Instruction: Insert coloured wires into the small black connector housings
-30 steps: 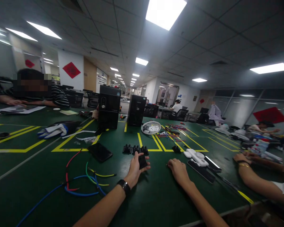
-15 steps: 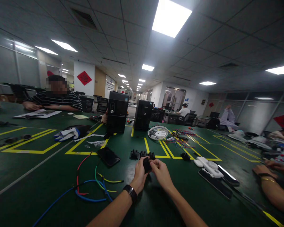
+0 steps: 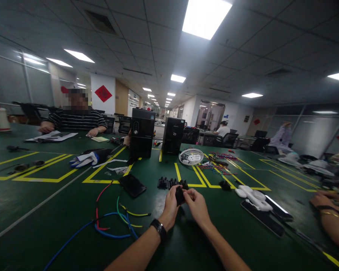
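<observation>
My left hand (image 3: 171, 205), with a dark watch at the wrist, is closed around a small black plastic part (image 3: 179, 195). Close on its right side, my right hand (image 3: 196, 207) has thumb and fingers pinched at the part's edge; whether a smaller piece is between them is too small to make out. Just beyond my hands, a row of black plastic parts (image 3: 163, 183) lies on the green table (image 3: 81, 210). One more black part (image 3: 225, 184) sits farther right.
Left of my hands lie a black phone (image 3: 132, 185) and loose blue, red, green and yellow wires (image 3: 113, 236). A white basket (image 3: 191, 156) and two black boxes (image 3: 142, 135) stand farther back. White devices (image 3: 254, 198) lie right, near another person's arm (image 3: 329, 216). Someone sits across the table.
The whole view has shifted slightly, so the table things appear farther right. My hands stay together on the black part, with the grip little changed. The person across has moved a hand.
</observation>
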{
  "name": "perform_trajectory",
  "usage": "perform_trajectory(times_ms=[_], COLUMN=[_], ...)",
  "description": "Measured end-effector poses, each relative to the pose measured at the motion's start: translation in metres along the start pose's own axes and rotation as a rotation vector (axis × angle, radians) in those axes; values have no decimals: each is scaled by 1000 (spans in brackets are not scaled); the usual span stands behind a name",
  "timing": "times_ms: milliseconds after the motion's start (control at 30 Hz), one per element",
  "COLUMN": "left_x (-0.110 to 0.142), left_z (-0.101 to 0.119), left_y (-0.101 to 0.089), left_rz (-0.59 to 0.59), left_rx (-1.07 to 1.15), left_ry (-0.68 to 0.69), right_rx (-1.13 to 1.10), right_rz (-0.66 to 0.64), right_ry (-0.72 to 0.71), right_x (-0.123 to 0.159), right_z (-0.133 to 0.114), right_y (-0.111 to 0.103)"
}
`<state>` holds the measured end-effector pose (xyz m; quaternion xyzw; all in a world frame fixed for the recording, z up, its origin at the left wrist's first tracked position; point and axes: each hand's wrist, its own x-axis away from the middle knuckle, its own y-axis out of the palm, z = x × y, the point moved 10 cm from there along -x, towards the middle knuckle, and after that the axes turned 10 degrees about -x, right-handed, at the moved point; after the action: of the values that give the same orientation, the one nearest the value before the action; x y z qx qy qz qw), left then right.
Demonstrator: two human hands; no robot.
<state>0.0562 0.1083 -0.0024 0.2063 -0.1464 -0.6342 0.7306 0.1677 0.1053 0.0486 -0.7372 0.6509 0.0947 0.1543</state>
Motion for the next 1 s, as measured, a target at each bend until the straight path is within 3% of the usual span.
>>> perform_trajectory(times_ms=[100, 267, 567, 700, 900, 1000], left_x=[0, 12, 23, 28, 22, 23], left_z=[19, 50, 59, 64, 53, 91], left_y=[-2, 3, 4, 8, -18, -50], left_rz=[-26, -2, 27, 12, 249, 350], left_rx=[-243, -556, -449, -440, -217, -339], left_ry=[168, 411, 380, 409, 279, 396], right_rx=[10, -51, -100, -15, 3, 8], right_rz=[-20, -119, -232, -277, -110, -86], right_ry=[55, 269, 372, 178, -32, -28], right_x=[0, 4, 6, 0, 3, 6], right_z=[2, 22, 33, -1, -39, -47], right_y=[-2, 4, 13, 12, 20, 22])
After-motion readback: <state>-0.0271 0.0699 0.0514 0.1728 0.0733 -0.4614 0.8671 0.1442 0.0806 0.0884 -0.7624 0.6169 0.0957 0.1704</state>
